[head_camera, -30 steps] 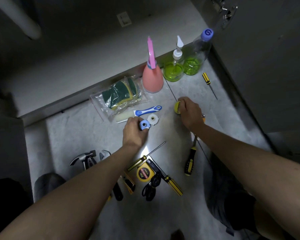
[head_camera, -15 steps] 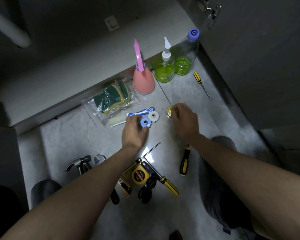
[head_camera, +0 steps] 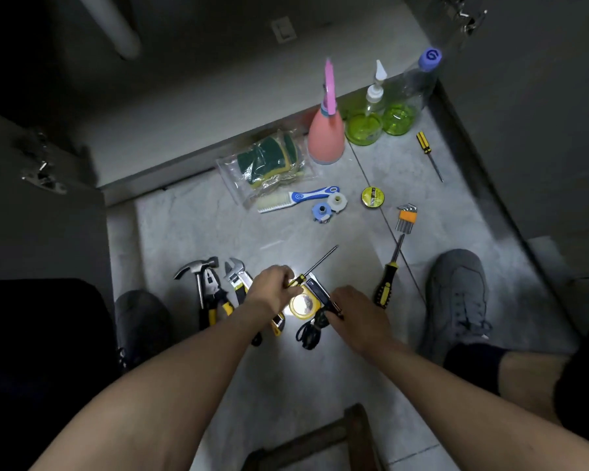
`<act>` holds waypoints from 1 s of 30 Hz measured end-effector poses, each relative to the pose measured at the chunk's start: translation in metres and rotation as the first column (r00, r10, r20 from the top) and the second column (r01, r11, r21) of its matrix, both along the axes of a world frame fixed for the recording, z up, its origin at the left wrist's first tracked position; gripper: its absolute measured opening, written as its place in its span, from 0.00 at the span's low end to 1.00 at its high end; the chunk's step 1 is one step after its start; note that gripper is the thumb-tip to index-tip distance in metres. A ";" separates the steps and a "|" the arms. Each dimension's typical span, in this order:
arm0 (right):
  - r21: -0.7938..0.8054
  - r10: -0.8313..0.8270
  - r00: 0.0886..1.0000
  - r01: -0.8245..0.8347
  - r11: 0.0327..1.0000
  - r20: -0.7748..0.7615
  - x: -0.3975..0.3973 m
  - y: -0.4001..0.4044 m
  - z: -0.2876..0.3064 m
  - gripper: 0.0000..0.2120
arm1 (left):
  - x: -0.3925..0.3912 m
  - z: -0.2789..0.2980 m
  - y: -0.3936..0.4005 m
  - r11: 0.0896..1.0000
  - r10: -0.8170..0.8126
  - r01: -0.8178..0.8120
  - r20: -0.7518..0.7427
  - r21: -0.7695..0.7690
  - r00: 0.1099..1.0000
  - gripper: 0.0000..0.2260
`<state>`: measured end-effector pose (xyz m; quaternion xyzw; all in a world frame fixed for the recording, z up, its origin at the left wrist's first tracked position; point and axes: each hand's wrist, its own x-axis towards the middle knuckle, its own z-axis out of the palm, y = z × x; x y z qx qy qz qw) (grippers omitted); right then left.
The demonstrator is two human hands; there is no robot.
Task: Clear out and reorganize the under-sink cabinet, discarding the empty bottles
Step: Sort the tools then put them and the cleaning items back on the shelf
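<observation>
Hands: both withdrawn from the tape rolls (head_camera: 330, 206) to the tape measure (head_camera: 303, 304). Left hand (head_camera: 275, 287) pinches screwdriver handle (head_camera: 296, 282); right hand (head_camera: 356, 312) grips a dark tool (head_camera: 323, 295) (identity unclear).

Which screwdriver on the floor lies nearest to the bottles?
The small yellow-and-black screwdriver, lying alone just right of the green bottles. The other screwdrivers lie much closer to the person; the left hand grips one.

Dim room: pale marbled floor tiles (head_camera: 191, 232) with a bright glare spot, grey cabinet doors (head_camera: 541, 130) either side.
</observation>
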<state>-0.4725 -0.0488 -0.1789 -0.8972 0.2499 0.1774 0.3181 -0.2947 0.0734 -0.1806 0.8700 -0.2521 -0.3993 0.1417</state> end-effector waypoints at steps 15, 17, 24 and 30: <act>-0.005 -0.344 0.912 0.352 0.936 -0.222 -0.038 0.016 0.008 0.12 | -0.051 -0.014 -0.027 0.980 0.192 -0.189 -0.047 0.060 0.980 0.16; 0.001 -0.401 0.883 0.413 0.911 -0.245 -0.039 0.016 0.006 0.14 | -0.058 -0.016 -0.028 0.977 0.209 -0.206 -0.053 0.051 0.977 0.16; -0.007 -0.533 0.750 0.576 0.817 -0.392 -0.038 0.002 0.006 0.22 | -0.071 -0.015 -0.038 0.970 0.242 -0.240 -0.102 0.035 0.965 0.15; 0.030 -0.512 0.854 0.517 0.856 -0.095 -0.041 -0.009 0.024 0.14 | -0.052 0.014 -0.005 0.968 0.252 -0.251 0.106 -0.025 0.962 0.11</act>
